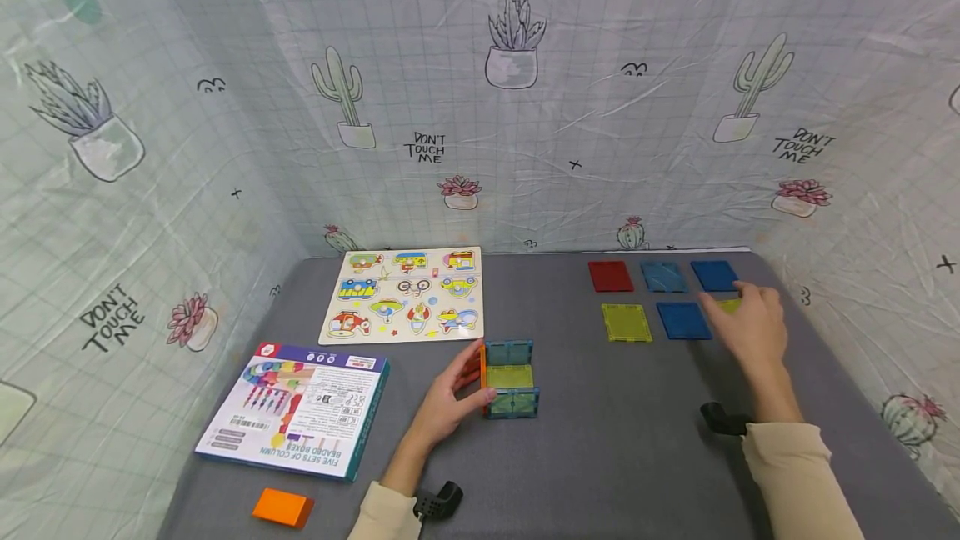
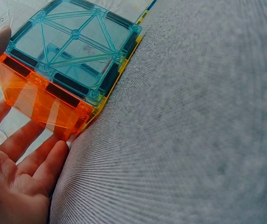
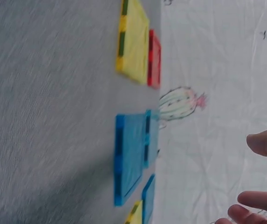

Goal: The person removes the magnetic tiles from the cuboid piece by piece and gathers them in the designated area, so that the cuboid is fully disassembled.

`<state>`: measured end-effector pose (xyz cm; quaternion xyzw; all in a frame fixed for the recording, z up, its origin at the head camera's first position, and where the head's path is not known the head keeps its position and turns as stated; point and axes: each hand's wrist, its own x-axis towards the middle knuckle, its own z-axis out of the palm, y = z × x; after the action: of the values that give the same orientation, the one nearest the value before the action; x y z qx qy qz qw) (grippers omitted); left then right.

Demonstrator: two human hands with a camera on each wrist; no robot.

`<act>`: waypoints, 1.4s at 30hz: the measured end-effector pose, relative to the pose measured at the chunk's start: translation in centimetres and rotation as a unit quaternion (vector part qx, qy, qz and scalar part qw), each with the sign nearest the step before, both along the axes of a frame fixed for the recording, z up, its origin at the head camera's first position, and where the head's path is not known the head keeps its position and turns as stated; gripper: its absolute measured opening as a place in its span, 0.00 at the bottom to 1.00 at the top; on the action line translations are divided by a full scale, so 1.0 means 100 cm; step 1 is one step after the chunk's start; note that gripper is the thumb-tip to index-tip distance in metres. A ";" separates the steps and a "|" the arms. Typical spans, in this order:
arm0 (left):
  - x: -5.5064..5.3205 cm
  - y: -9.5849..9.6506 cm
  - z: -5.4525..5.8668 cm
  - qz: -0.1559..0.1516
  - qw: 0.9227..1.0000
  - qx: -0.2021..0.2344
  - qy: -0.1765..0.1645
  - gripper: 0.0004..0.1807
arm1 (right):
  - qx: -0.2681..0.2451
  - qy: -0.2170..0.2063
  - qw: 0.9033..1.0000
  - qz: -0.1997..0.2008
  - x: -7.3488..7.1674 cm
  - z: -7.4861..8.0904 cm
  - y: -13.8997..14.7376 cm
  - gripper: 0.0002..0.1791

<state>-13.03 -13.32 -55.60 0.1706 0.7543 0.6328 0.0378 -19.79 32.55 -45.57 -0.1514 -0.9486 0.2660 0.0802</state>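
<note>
Key relation: yellow tile (image 1: 727, 307) lies flat right under the R hand (image 1: 753, 327), partly hidden by it; looks square like its neighbours, so no long axis to speak of. R grip: thumb & fingers apart, nothing held AFAICT; it's the nearer hand by far. Just L of it lies a blue tile (image 1: 684, 321), a darker blue one (image 1: 714, 276) just beyond, then the other yellow tile (image 1: 627, 322), light-blue tile (image 1: 663, 277) & red tile (image 1: 611, 277) further L. Tile box (image 1: 510, 377) stands well to the R grip's L & a bit nearer the body, at the L hand (image 1: 448, 402), whose thumb & fingers are clamped round its orange side. Worktop (image 1: 615, 457) is grey, flat, clothlike. Beyond L grip: puzzle board (image 1: 405, 340); to its L, the boxed set (image 1: 288, 411), w/ an orange block (image 1: 279, 507) nearer the body. Printed sheet (image 1: 585, 148) walls off the far side & both flanks.
</note>
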 end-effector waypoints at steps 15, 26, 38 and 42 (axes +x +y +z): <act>0.001 0.000 0.000 -0.002 1.000 0.006 0.007 0.40 | -0.012 0.124 0.992 0.029 0.008 0.018 -0.042 0.38; 0.001 0.000 -0.001 0.000 1.000 0.005 -0.001 0.41 | -0.044 0.172 0.983 0.041 0.010 0.026 -0.071 0.35; 0.000 0.000 0.000 -0.001 1.000 0.005 0.004 0.41 | -0.080 0.207 0.973 0.063 0.014 0.029 -0.101 0.30; 0.000 0.000 0.000 -0.002 1.000 0.005 0.009 0.41 | -0.087 0.218 0.969 0.082 0.015 0.026 -0.109 0.29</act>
<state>-12.99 -13.34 -55.58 0.1781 0.7511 0.6349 0.0310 -18.29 21.67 -42.98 -0.0176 -0.8906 0.3799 0.2493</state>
